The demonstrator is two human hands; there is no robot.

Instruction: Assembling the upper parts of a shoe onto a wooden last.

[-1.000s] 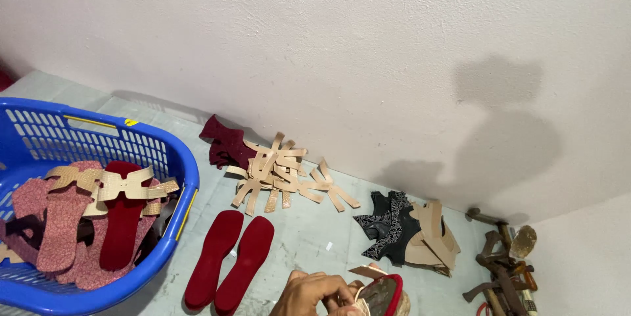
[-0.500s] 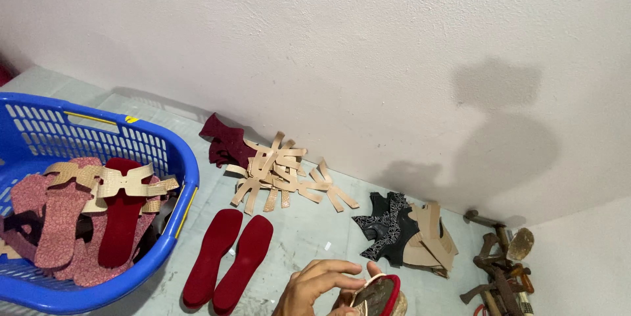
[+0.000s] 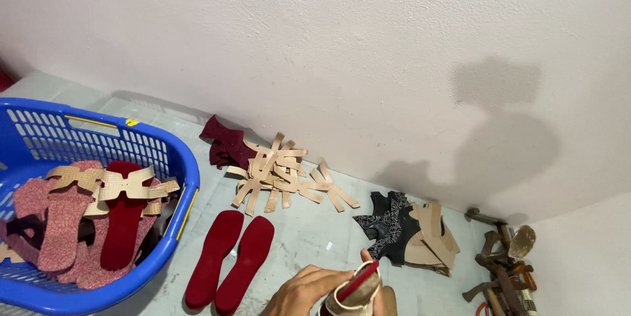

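Observation:
At the bottom edge, my left hand (image 3: 309, 290) is closed around a sandal (image 3: 358, 290) with a red insole and a beige strap, one fingertip raised above it. My right hand is out of the picture. Just left of the hand, a pair of dark red insoles (image 3: 230, 260) lies flat on the pale floor. Behind them are a pile of beige cut straps (image 3: 282, 178) and some dark red pieces (image 3: 223, 145) by the wall.
A blue plastic basket (image 3: 177, 224) at the left holds red and pink soles with beige straps. Black patterned pieces (image 3: 388, 224) and tan pieces (image 3: 430, 230) lie at the right. Hand tools (image 3: 499, 270) are heaped in the right corner. A white wall runs behind.
My left hand has lifted the sandal slightly higher and turned it, so its red insole edge shows more. Everything on the floor has stayed in place.

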